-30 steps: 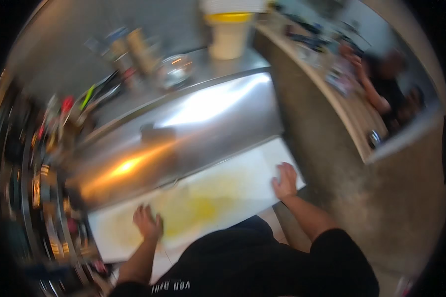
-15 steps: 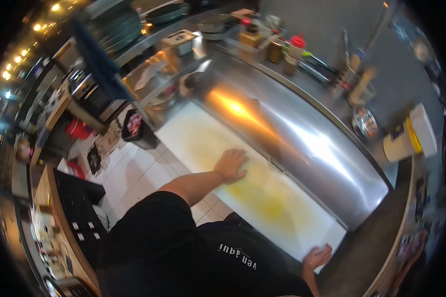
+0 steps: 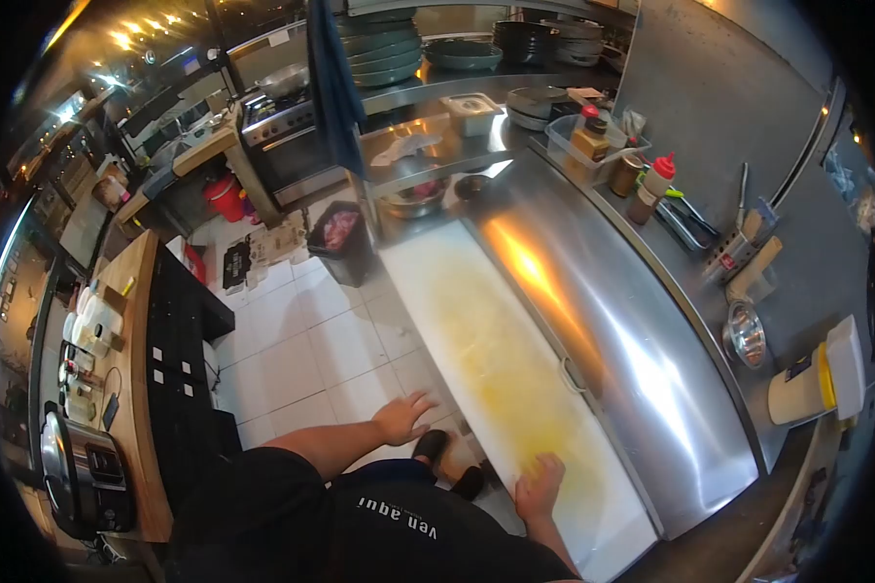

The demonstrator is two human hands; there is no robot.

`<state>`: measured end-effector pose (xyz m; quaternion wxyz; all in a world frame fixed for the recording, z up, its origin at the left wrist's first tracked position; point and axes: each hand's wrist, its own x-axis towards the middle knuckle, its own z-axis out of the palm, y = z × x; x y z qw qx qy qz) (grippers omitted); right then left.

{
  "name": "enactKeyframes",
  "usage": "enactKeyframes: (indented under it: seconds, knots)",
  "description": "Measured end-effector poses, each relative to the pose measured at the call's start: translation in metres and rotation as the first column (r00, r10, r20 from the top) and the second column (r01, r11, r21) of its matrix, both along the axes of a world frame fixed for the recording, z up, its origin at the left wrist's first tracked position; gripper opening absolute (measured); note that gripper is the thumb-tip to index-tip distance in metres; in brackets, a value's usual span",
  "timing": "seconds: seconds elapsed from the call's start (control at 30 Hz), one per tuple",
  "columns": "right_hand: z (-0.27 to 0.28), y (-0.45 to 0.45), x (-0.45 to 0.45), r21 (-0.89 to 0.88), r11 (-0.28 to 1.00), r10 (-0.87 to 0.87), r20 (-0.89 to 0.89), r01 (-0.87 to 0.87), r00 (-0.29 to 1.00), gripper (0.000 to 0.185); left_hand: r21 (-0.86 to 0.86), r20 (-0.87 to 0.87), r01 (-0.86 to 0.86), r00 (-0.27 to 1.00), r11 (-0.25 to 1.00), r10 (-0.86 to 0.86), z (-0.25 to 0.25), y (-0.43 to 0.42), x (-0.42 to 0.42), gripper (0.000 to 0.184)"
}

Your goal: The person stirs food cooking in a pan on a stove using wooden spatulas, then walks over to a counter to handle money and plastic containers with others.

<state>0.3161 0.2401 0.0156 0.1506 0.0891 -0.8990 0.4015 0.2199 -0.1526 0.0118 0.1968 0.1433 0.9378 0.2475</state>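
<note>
A long white cutting board (image 3: 433,262) with yellow stains runs along the front of the steel counter. My right hand (image 3: 540,486) rests on its near part, fingers slightly bent and holding nothing visible. Off the board's left edge, my left hand (image 3: 405,418) hangs in the air above the floor, open and with its fingers apart. Beside the board lies a smooth steel lid (image 3: 612,321), with a small handle (image 3: 573,376) at its board-side edge.
A black bin (image 3: 340,243) stands on the tiled floor (image 3: 306,340) past the board's far end. Sauce bottles (image 3: 651,189), tongs (image 3: 682,225), a metal bowl (image 3: 745,333) and a white tub (image 3: 802,384) line the right ledge. A wooden counter (image 3: 131,360) is on the left.
My left hand has come off the board to the left. My right hand has moved from the near corner farther up onto the board. The view has turned and shows more of the kitchen.
</note>
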Motion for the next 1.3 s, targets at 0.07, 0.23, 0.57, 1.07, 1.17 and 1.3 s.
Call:
enactKeyframes:
  seconds: [0.07,0.23,0.57,1.07,1.17,1.3]
  knots:
    - [0.017,-0.035,-0.036,-0.057,0.991,0.118,-0.072,-0.122,0.990,0.054,-0.182,0.494,-0.006,0.864,0.983,0.097,-0.074,-0.048,0.027,0.077]
    - [0.039,-0.117,-0.089,-0.174,0.932,0.332,0.055,-0.319,0.941,0.048,-0.253,0.676,0.135,0.733,0.958,0.075,-0.136,-0.159,0.063,0.073]
    - [-0.133,-0.275,-0.197,-0.240,0.792,0.521,0.745,-0.561,0.417,0.042,-0.063,0.400,-0.445,0.808,0.893,0.431,-0.125,-0.334,0.046,0.064]
    - [-0.343,-0.314,-0.345,0.268,0.502,0.621,0.551,-0.822,0.558,0.057,-0.574,0.512,-0.593,0.278,0.565,0.813,-0.137,-0.645,0.133,0.064]
    - [-0.361,-0.407,-0.410,-0.041,0.789,0.390,0.805,-0.613,0.447,0.051,-0.484,0.541,-0.665,0.284,0.570,0.791,-0.129,-0.649,0.074,0.056]
    - [-0.279,-0.565,-0.511,-0.061,0.909,0.128,0.982,-0.413,0.138,0.034,-0.120,0.525,-0.706,0.551,0.698,0.648,-0.124,-0.665,-0.020,0.042]
